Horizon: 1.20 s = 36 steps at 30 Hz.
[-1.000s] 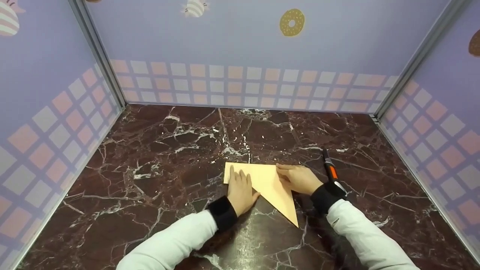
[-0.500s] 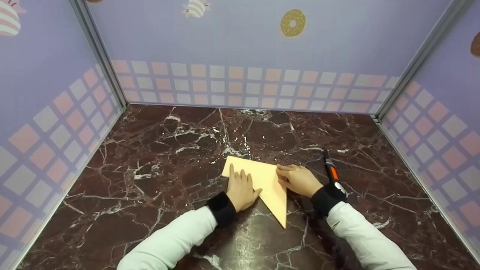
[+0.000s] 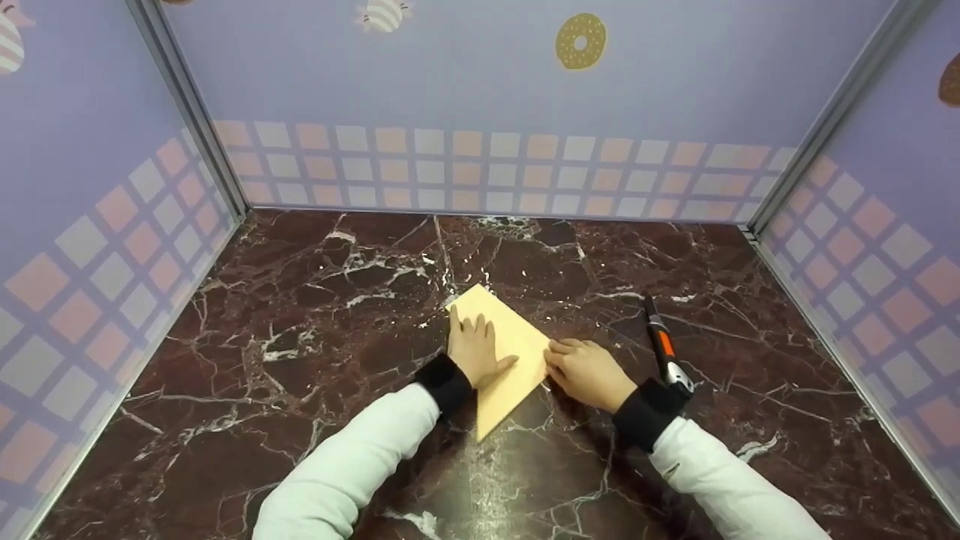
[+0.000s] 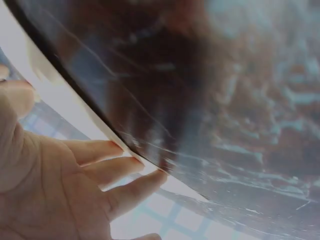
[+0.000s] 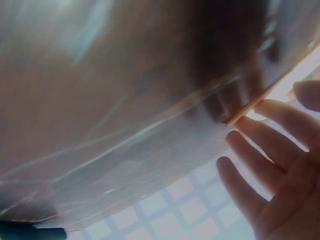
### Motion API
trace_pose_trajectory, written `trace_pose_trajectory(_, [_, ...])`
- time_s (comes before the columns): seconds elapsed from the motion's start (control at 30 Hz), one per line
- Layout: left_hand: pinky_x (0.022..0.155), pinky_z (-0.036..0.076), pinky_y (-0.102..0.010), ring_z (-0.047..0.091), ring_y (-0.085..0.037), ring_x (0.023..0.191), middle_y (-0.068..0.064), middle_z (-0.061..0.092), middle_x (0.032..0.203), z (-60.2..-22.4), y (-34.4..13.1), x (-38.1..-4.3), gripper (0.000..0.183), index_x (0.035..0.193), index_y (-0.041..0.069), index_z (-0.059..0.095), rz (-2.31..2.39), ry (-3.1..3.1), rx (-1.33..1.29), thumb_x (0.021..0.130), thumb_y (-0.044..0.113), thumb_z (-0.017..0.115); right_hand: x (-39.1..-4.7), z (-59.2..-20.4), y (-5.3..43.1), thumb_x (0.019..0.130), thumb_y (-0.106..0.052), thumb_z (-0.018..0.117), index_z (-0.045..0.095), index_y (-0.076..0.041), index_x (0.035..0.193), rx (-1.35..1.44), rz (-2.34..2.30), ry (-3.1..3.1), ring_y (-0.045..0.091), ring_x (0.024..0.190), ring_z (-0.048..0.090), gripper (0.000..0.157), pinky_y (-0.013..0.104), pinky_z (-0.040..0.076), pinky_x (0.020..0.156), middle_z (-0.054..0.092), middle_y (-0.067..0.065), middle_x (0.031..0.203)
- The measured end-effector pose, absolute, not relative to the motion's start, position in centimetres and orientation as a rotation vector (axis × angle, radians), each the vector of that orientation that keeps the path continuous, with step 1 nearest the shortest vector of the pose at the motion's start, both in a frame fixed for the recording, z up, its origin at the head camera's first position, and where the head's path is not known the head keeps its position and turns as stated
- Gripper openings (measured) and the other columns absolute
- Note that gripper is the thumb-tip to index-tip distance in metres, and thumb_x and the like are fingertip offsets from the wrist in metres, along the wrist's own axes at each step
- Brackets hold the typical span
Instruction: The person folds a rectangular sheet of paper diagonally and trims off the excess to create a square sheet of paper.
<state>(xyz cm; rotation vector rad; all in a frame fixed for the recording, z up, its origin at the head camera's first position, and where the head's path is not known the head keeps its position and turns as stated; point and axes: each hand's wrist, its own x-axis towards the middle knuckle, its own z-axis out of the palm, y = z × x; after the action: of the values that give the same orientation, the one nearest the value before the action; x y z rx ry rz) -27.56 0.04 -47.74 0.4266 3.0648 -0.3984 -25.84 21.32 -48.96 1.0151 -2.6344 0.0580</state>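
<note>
A pale yellow folded sheet of paper (image 3: 517,330) lies turned on the dark marbled table, one pointed corner toward the person. My left hand (image 3: 474,352) rests on its left side with fingers spread and thumb out across it. In the left wrist view, the fingertips of that hand (image 4: 65,185) touch the paper (image 4: 67,97) along its length. My right hand (image 3: 589,373) is at the paper's right corner, fingertips on the edge. Seen from the right wrist, this hand's fingers (image 5: 260,135) are extended and apart, some touching the paper's bright edge (image 5: 285,90).
To the right lies a slim black and orange tool (image 3: 661,341) with a silver end, close to the right cuff. Small white flecks (image 3: 487,274) dot the table behind the paper. Patterned lilac walls (image 3: 480,90) enclose the table at the back and both sides.
The paper has turned clockwise under the hands; its lower point has swung from right to left and its upper left corner has risen. Both hands have shifted only slightly.
</note>
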Motion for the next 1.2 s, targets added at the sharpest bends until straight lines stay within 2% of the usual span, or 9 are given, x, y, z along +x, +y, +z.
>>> trace_pose_trajectory(0.1, [0.13, 0.022, -0.055, 0.048, -0.028, 0.147, -0.006, 0.046, 0.162, -47.8, 0.1, -28.0, 0.088, 0.156, 0.011, 0.044, -0.426, 3.058, 0.437, 0.097, 0.076, 0.035, -25.1, -49.0, 20.6, 0.093, -0.018, 0.072, 0.07, -0.007, 0.09, 1.04, 0.026, -2.596, 0.029, 0.104, 0.073, 0.011, 0.046, 0.06, 0.085, 0.078, 0.011, 0.104])
trace_pose_trajectory(0.27, [0.129, 0.022, -0.057, 0.045, -0.028, 0.15, -0.007, 0.043, 0.164, -48.2, -0.1, -28.8, 0.091, 0.157, 0.009, 0.041, -0.36, 3.048, 0.507, 0.096, 0.076, 0.039, -23.9, -48.9, 19.5, 0.09, -0.017, 0.074, 0.065, -0.01, 0.077, 1.073, -0.048, -2.541, 0.023, 0.087, 0.072, 0.017, 0.039, 0.058, 0.073, 0.072, 0.004, 0.083])
trace_pose_trajectory(0.5, [0.13, 0.017, -0.059, 0.035, -0.026, 0.156, -0.007, 0.032, 0.17, -48.0, -1.6, -29.0, 0.088, 0.16, 0.009, 0.034, -0.111, 2.977, 0.662, 0.098, 0.07, 0.045, -22.9, -48.3, 18.6, 0.088, -0.015, 0.075, 0.068, -0.012, 0.074, 1.153, -0.023, -2.54, 0.021, 0.08, 0.071, 0.016, 0.037, 0.058, 0.071, 0.069, 0.001, 0.075])
trace_pose_trajectory(0.7, [0.13, 0.016, -0.059, 0.031, -0.025, 0.158, -0.006, 0.028, 0.172, -48.1, -2.5, -29.6, 0.087, 0.162, 0.01, 0.031, -0.057, 2.939, 0.751, 0.099, 0.068, 0.045, -23.8, -47.8, 18.6, 0.089, -0.012, 0.073, 0.068, -0.014, 0.074, 1.182, 0.075, -2.591, 0.021, 0.072, 0.07, 0.016, 0.039, 0.057, 0.069, 0.069, 0.0, 0.073])
trace_pose_trajectory(0.8, [0.131, 0.016, -0.059, 0.029, -0.025, 0.159, -0.005, 0.026, 0.172, -48.3, -2.6, -29.9, 0.087, 0.162, 0.01, 0.03, -0.052, 2.922, 0.772, 0.099, 0.068, 0.045, -24.6, -47.8, 18.8, 0.088, -0.009, 0.072, 0.069, -0.014, 0.081, 1.181, 0.122, -2.623, 0.021, 0.074, 0.07, 0.009, 0.039, 0.058, 0.069, 0.071, 0.002, 0.083])
trace_pose_trajectory(0.9, [0.131, 0.015, -0.058, 0.027, -0.024, 0.16, -0.004, 0.024, 0.173, -48.6, -2.7, -30.2, 0.088, 0.163, 0.011, 0.028, -0.045, 2.908, 0.791, 0.099, 0.068, 0.045, -25.6, -47.9, 19.0, 0.091, -0.01, 0.07, 0.07, -0.01, 0.094, 1.178, 0.115, -2.67, 0.027, 0.093, 0.074, 0.004, 0.043, 0.061, 0.078, 0.075, 0.008, 0.106])
trace_pose_trajectory(1.0, [0.132, 0.013, -0.057, 0.025, -0.024, 0.161, -0.003, 0.022, 0.173, -48.9, -2.8, -30.5, 0.088, 0.164, 0.012, 0.026, -0.034, 2.887, 0.808, 0.099, 0.069, 0.044, -26.6, -48.0, 19.2, 0.096, -0.015, 0.066, 0.069, 0.0, 0.12, 1.167, 0.09, -2.769, 0.034, 0.12, 0.069, 0.029, 0.049, 0.059, 0.095, 0.068, 0.018, 0.134])
trace_pose_trajectory(1.1, [0.132, 0.012, -0.057, 0.024, -0.024, 0.161, -0.003, 0.021, 0.174, -49.1, -2.9, -30.6, 0.088, 0.164, 0.012, 0.025, -0.01, 2.877, 0.824, 0.099, 0.069, 0.044, -27.5, -48.0, 19.1, 0.101, -0.02, 0.06, 0.053, 0.008, 0.143, 1.165, 0.121, -2.926, 0.039, 0.139, 0.056, 0.051, 0.055, 0.05, 0.11, 0.052, 0.025, 0.153])
trace_pose_trajectory(1.2, [0.132, 0.011, -0.058, 0.023, -0.024, 0.161, -0.003, 0.021, 0.174, -49.1, -3.0, -30.6, 0.088, 0.164, 0.012, 0.024, 0.008, 2.872, 0.836, 0.099, 0.068, 0.044, -28.3, -48.0, 18.8, 0.105, -0.024, 0.054, 0.038, 0.009, 0.153, 1.16, 0.178, -3.067, 0.041, 0.148, 0.044, 0.06, 0.059, 0.039, 0.119, 0.038, 0.026, 0.162])
